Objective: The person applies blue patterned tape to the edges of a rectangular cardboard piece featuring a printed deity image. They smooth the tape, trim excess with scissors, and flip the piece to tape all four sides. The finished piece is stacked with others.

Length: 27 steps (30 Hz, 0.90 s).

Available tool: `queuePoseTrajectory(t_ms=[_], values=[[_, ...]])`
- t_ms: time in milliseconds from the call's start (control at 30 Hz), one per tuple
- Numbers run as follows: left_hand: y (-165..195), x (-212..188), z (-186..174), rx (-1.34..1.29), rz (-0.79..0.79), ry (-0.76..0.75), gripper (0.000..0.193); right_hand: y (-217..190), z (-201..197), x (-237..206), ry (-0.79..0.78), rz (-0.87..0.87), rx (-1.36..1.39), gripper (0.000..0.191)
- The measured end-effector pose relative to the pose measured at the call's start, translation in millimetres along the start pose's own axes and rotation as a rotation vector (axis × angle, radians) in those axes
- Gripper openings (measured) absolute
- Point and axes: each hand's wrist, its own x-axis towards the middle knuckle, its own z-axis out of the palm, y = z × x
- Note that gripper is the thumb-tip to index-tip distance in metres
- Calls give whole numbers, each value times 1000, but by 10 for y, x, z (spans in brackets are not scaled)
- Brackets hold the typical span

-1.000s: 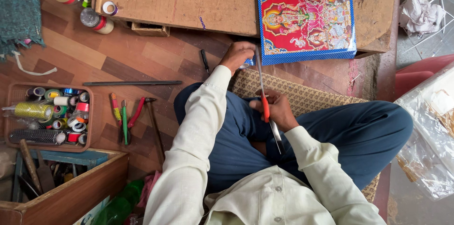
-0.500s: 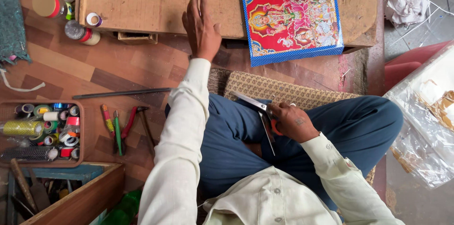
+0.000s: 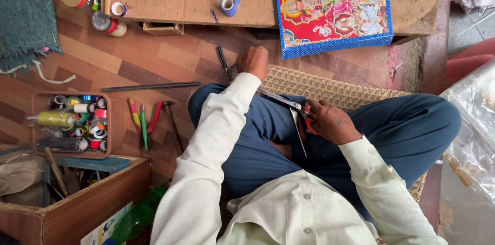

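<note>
A tray (image 3: 111, 121) of thread spools sits at 9 o'clock on the floor, with pliers (image 3: 154, 117) just at 3 o'clock of it. Half a second ago the left hand (image 3: 253, 62) lay flat up on the low table (image 3: 180, 0). Now it has drawn back toward the body and rests at the mat's (image 3: 330, 82) far edge, just beside a black tool (image 3: 223, 62) on the floor. A blue tape roll (image 3: 228, 5) stands on the table at 12 o'clock of the hand, where the palm was, so the hand probably set it there. The left arm is stretched forward over the knee, wrist bent down, fingers curled under. I cannot tell whether they hold anything. The scissors (image 3: 290, 107) lie over the lap, blades apart and pointing to 10 o'clock and 6 o'clock. The right hand (image 3: 332, 121) is closed on their red handles, forearm tucked in, much as before. The picture (image 3: 332, 8) lies on the table at 12 o'clock of that hand.
</note>
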Motion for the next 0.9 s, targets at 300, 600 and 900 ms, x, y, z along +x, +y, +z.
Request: queuePoseTrajectory(t_ms=[300,600,900], values=[[-908,-256,-770,257,-287,283,10,158,-100,-78,-102,-105,178,85],[-170,-1330,-1158,-603,226,346,6,181,61,-51,-197,72,-19,57],[826,-1427,-607,-230,468,346,3,60,-383,-413,505,-100,574,66]])
